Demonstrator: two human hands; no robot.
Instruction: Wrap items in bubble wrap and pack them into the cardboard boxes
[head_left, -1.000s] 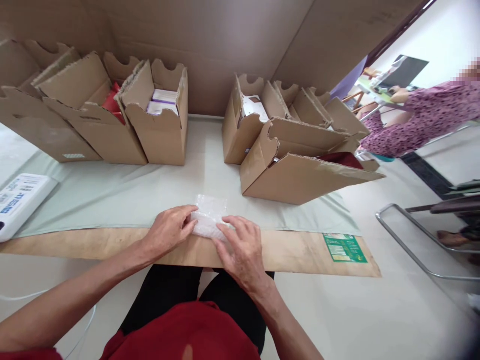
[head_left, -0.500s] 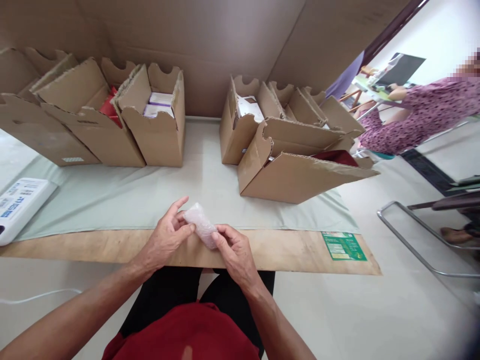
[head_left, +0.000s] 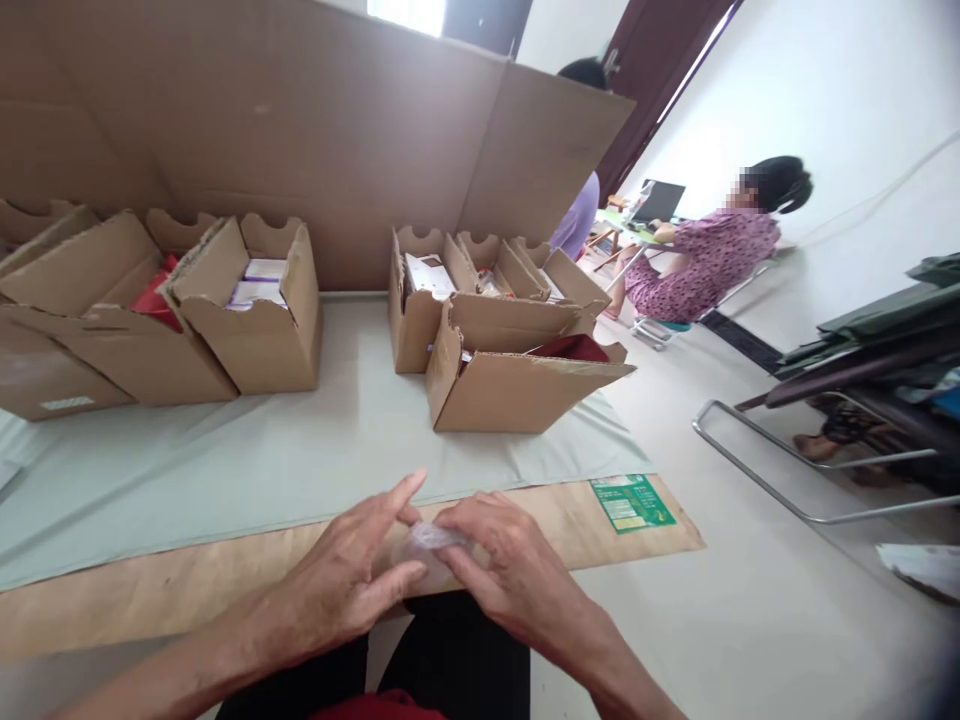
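The person's bare left hand (head_left: 345, 575) and bare right hand (head_left: 517, 555) meet at a small, crumpled packet of translucent plastic (head_left: 431, 537), which sits between the fingertips and appears over the near edge of a light-brown wooden tabletop (head_left: 150, 610); the right thumb and fingers are drawn together on its right side, while the left thumb and forefinger stand well apart, and whether the other left fingers grip it I cannot tell; as I judge it, the plastic is already gathered into a bundle, though blur conceals whether it is closed, and it is not yet out of the hands; far off to the right of the fingers are a plain white wall (head_left: 862, 90), a dark reddish-brown door (head_left: 652, 70) and a seated person in pink, dark-spotted clothes (head_left: 720, 245); ahead of the fingers, a tall brown cardboard screen (head_left: 300, 130) backs a pale green cloth (head_left: 352, 440); on it, open-topped brown cardboard boxes (head_left: 277, 360) stand ahead-left and ahead-right of the fingers, well apart from them; white-and-purple cartons (head_left: 262, 280) show in one on the left; a green printed leaflet (head_left: 634, 505) lies on the wood, right of the fingers.
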